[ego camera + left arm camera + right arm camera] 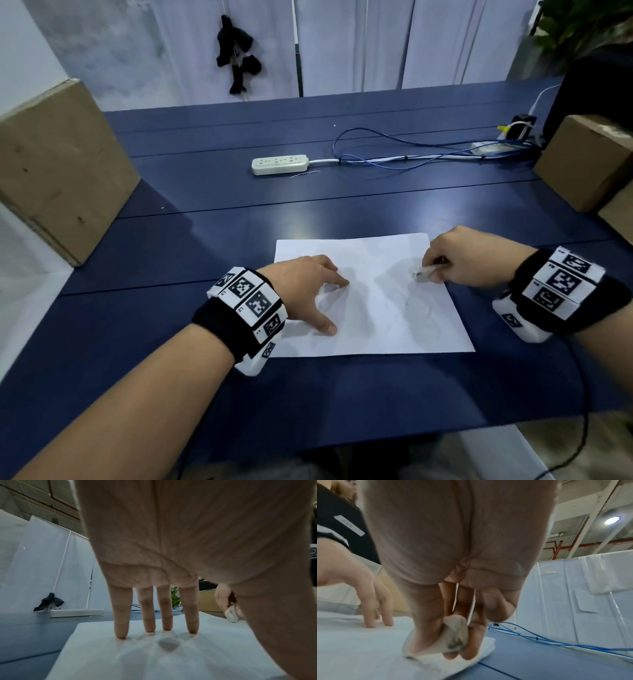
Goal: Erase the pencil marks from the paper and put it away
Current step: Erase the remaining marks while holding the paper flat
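A white sheet of paper (373, 322) lies flat on the blue table, with faint grey pencil marks on its right half. My left hand (308, 291) presses down on the sheet's left part with straight, spread fingers (149, 622). My right hand (455, 260) pinches a smudged white eraser (423, 274) between thumb and fingers, its tip on the paper near the upper right. The right wrist view shows the eraser (453, 635) gripped against the paper (359, 649). From the left wrist, the paper (154, 660) and the eraser (231, 614) at the right are visible.
A white power strip (279, 164) and blue cables (394, 150) lie farther back on the table (308, 404). Cardboard boxes stand at the left (58, 164) and right (589, 161) edges. White curtains close off the back.
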Motion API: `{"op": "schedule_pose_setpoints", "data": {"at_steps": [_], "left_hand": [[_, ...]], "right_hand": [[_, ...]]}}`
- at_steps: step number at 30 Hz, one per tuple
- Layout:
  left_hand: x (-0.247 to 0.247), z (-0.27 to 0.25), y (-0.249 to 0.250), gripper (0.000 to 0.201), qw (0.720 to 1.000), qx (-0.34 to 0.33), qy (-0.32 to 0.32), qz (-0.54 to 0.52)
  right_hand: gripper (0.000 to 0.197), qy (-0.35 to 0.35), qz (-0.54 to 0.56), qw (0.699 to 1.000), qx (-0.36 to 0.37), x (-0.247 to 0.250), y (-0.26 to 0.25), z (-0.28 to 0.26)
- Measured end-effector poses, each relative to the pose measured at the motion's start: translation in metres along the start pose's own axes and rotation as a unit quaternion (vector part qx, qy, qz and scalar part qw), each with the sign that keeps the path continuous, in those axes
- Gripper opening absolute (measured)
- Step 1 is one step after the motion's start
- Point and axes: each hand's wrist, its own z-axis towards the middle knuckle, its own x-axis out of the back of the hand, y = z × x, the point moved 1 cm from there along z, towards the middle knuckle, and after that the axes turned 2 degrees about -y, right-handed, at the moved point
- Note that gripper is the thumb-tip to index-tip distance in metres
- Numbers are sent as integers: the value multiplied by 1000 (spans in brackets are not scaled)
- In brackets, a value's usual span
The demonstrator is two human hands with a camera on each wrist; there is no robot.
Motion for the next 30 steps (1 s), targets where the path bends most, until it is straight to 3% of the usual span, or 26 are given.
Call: {"op": "schedule_pose_setpoints", "data": {"at_steps": [3, 7, 13, 15, 19, 21, 26, 30], "left_hand": [[-1, 2, -2, 87, 1000, -3, 7, 4], [-2, 5, -3, 93, 1000, 4, 9, 22], [0, 6, -1, 92, 998, 13, 11, 62], [-1, 7, -2, 92, 998, 12, 14, 67], [0, 9, -2, 93, 997, 19, 9, 76], [0, 10, -1, 89, 996, 20, 7, 82], [0, 10, -1, 90, 998, 13, 10, 64], [-1, 10, -2, 86, 997, 18, 13, 67]], "right_hand": [[17, 23, 75, 995, 57, 4, -26, -13], [17, -6, 78, 987, 139, 0, -67, -12], [21, 44, -5, 994, 102, -3, -79, 11], [21, 50, -36, 990, 127, -9, -83, 2], [22, -23, -31, 976, 214, -15, -92, -28], [24, -55, -15, 978, 199, -12, -92, -24], [23, -9, -33, 995, 94, -1, -85, 13], [22, 17, -78, 984, 160, -11, -92, -6]]}}
